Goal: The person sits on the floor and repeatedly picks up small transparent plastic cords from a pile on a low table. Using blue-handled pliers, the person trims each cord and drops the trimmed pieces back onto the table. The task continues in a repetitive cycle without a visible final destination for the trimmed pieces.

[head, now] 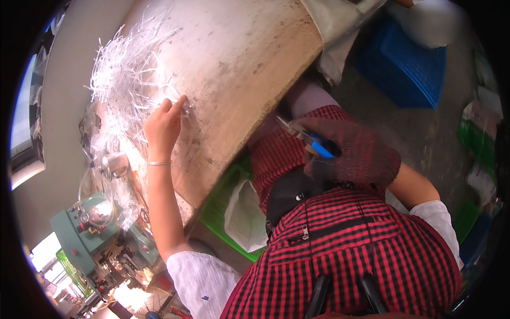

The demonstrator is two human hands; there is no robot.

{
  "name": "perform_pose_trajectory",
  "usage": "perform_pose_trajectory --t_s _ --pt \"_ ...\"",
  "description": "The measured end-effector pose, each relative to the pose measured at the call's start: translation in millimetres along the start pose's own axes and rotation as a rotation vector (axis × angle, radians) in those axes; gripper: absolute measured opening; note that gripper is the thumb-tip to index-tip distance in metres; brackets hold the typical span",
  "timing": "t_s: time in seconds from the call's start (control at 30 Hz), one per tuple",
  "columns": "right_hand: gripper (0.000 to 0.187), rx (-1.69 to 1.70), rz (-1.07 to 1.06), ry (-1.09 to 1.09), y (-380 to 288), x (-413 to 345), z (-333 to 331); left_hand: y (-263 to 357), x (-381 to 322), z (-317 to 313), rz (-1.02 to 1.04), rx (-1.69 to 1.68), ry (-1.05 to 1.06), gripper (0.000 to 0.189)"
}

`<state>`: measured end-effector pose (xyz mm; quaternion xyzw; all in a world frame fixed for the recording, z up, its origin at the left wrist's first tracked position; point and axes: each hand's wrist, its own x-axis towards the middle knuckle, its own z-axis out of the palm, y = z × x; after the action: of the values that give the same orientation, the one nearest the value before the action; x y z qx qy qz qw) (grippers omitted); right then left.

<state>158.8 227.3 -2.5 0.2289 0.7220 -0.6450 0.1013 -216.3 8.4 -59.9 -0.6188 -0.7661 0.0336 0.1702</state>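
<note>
My bare left hand [164, 121], with bangles at the wrist, reaches over the worn tabletop [239, 71]. Its fingers touch the near edge of a tangled pile of clear plastic strips [119, 71]. A small clear piece [187, 109] shows by the fingertip; whether the fingers pinch it cannot be made out. My right hand [346, 153] wears a dark knitted glove and grips blue-handled cutting pliers [318, 145] above my lap. The jaws of the pliers point up and left, towards the table edge, and look slightly parted. Motion blurs the glove.
Under the table edge stands a green plastic crate [219, 211] with a white sack [247, 217]. A blue crate [406, 67] is on the floor at upper right. At lower left are a green machine [85, 235], a metal cup [115, 164] and a fan [155, 305].
</note>
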Motion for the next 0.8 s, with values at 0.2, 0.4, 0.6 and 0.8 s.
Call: perform_pose_trajectory --t_s 0.2,0.4,0.6,0.8 --pt "0.071 0.055 -0.02 0.079 29 -3 5 58 17 -9 -0.046 -0.163 0.379 0.024" --pt "0.065 -0.034 -0.263 0.12 4 -7 -1 140 5 -103 -0.625 -1.573 0.468 0.015" --pt "0.069 -0.645 -0.626 0.366 -26 2 -4 183 2 -142 -0.79 -2.024 -0.048 0.022" --pt "0.063 -0.85 -0.569 0.287 -40 -6 -12 184 1 -150 -0.774 -2.152 -0.129 0.02"
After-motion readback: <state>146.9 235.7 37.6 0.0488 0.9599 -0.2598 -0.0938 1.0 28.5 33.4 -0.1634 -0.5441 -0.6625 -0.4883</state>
